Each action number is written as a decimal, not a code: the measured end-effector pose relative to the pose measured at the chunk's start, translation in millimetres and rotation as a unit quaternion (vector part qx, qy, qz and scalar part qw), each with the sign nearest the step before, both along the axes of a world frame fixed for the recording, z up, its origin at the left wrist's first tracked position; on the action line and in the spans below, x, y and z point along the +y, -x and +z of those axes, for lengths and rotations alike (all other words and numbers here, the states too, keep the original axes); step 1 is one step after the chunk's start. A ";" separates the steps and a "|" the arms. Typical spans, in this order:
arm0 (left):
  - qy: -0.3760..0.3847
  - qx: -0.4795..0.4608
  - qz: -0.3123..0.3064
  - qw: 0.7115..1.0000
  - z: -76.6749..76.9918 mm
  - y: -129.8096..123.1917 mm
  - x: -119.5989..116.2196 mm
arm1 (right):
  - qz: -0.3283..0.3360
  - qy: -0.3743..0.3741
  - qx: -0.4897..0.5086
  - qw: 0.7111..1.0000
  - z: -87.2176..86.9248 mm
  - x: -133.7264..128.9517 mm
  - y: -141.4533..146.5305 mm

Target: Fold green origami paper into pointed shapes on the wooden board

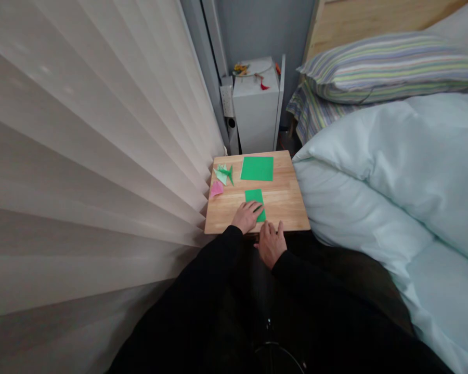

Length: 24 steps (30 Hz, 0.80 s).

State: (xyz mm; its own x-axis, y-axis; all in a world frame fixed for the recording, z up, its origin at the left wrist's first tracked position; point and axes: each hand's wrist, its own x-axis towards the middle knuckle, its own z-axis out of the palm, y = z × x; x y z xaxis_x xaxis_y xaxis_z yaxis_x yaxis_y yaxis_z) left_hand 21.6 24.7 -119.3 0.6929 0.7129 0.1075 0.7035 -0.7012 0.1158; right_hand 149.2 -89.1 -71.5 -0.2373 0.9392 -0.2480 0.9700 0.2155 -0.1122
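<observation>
Reaching over the near edge of the tabletop [283, 200], a person in black sleeves [222, 254] has both hands at work there. The right hand [272, 243] is nearest to me, at the near edge of the tabletop, its fingers loosely spread and the thumb side hard to make out; it sits just beside the lower end of a narrow green paper [254, 196], and I can't tell whether it touches it. The left hand [248, 215] lies on that paper, palm down with its fingers stretched across, pinching nothing that I can see. The paper itself lies lengthwise near the middle of the tabletop's near half, partly covered by those fingers.

Toward the tabletop's left edge rests a small pink paper [217, 189], and just beyond it a folded shape in pale and darker green [223, 175]. A wider green sheet [257, 169] lies flat near the tabletop's far edge.

A pleated curtain [113, 140] hangs along the tabletop's left, and a pale blue quilt [366, 166] bulges up to its right. Behind the tabletop stands a white cabinet [255, 114] with a red tassel [264, 84] on top; beyond the tabletop to the right lies a striped pillow [390, 67].
</observation>
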 end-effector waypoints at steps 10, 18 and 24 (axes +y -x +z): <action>-0.002 0.044 0.048 0.998 14.6 -20.7 10.8 | 0.003 0.001 0.000 1.000 -0.7 -0.2 2.1; 0.000 0.035 0.090 0.995 18.2 -31.1 44.3 | 0.002 0.003 0.016 1.000 3.3 3.7 -1.0; 0.000 0.002 0.107 0.994 11.2 -24.4 34.7 | -0.039 -0.040 0.090 0.994 6.1 41.6 -16.1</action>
